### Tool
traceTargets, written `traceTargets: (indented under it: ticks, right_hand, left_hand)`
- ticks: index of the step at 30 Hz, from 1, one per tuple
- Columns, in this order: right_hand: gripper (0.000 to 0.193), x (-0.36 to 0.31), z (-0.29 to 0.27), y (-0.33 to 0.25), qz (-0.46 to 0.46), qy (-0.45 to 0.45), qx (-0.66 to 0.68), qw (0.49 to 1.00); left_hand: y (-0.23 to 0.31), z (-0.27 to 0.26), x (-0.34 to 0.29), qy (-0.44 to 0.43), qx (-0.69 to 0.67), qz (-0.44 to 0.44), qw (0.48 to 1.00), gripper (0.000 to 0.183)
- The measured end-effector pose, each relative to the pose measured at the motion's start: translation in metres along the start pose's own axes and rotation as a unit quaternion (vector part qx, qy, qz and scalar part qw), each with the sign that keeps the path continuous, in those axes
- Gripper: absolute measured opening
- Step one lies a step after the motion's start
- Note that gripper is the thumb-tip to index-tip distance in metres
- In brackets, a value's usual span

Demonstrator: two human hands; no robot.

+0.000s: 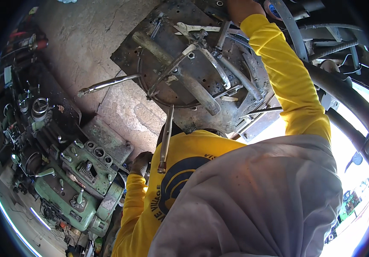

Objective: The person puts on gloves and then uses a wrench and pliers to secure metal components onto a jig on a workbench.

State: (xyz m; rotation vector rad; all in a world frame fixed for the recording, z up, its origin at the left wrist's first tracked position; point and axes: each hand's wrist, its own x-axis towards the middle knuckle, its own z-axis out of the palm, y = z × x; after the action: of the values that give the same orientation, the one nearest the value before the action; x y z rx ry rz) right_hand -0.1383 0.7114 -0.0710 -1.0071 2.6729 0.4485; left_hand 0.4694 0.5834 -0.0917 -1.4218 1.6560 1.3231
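Note:
My right arm, in a yellow sleeve, reaches to the far edge of a dark steel plate (126, 53) with drilled holes. My right hand (242, 10) is cut off by the upper border, so its fingers are hidden. Low at my left side, my left hand (141, 162) hangs in shadow next to a green machine (86, 182); how its fingers are held is not clear. On the plate lie a thick worn pipe (195, 90), a pale open-ended wrench (206, 28) and a curved-armed metal piece (212, 64). A round metal ring (167, 104) lies under them.
Two shiny tubes, one on the left (107, 85) and one nearer me (166, 139), stick out past the plate. Dark bars and pipes (336, 90) crowd the right side. The machine's levers and handwheel (40, 106) line the left, beside a worn concrete floor (90, 38).

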Motion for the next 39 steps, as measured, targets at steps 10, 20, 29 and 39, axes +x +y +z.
traceTargets:
  ticks: [10, 20, 29, 39]
  right_hand:
    - [0.022, -0.007, -0.011, -0.008, 0.003, 0.024, 0.058, 0.998]
    - [0.022, 0.028, 0.003, -0.016, 0.004, 0.036, 0.061, 0.997]
    - [0.019, 0.004, -0.026, -0.005, -0.067, 0.015, 0.074, 0.995]
    - [0.026, -0.051, 0.006, -0.052, -0.361, -0.110, 0.599, 0.706]
  left_hand:
    - [0.005, -0.003, -0.003, 0.003, -0.109, -0.089, 0.990, 0.029]
    - [-0.010, 0.004, 0.004, 0.027, -0.204, -0.128, 0.970, 0.031]
    - [-0.026, 0.015, 0.008, 0.022, -0.143, -0.118, 0.982, 0.031]
    - [0.009, -0.004, 0.002, -0.049, 0.002, -0.099, 0.994, 0.033]
